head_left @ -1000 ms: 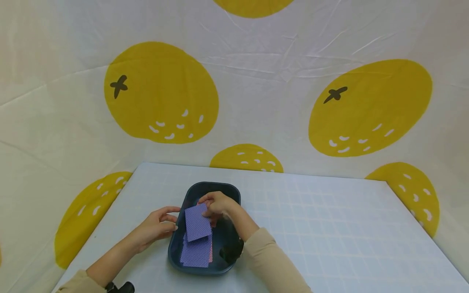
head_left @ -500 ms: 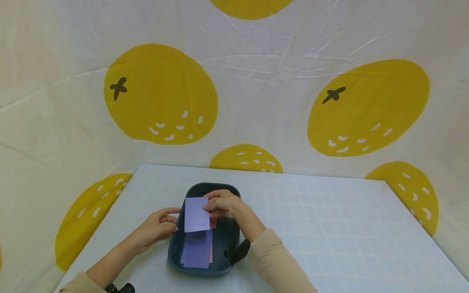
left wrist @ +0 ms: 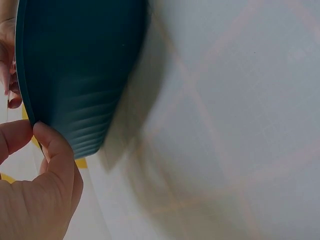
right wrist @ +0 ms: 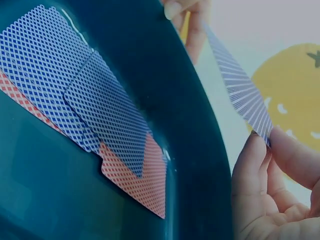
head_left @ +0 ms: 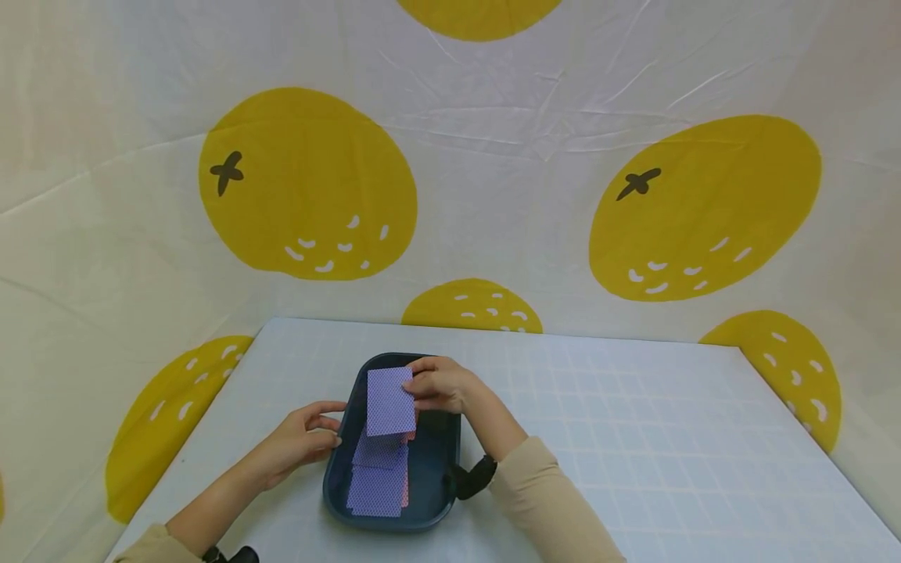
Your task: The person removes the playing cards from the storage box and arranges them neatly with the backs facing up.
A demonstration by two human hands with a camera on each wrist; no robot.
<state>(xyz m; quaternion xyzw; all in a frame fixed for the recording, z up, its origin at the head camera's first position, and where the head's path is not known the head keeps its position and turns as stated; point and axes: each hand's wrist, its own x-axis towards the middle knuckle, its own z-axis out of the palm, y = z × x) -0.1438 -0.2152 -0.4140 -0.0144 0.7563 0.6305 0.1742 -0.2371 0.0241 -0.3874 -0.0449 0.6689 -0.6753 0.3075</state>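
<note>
One blue card (head_left: 389,407), pinched at its edge by the right hand (head_left: 443,385), is held above the other cards (head_left: 376,494) in the tray (head_left: 432,469), whose side the left hand (head_left: 310,434) pinches; a light edge grip and a steady tray should leave the rest undisturbed.

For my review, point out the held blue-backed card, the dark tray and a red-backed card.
Held blue-backed card (head_left: 390,402), head view: middle of its patterned back.
Dark tray (head_left: 429,471), head view: bare stretch of its floor.
Red-backed card (right wrist: 142,188), right wrist view: uncovered part of its back.
</note>
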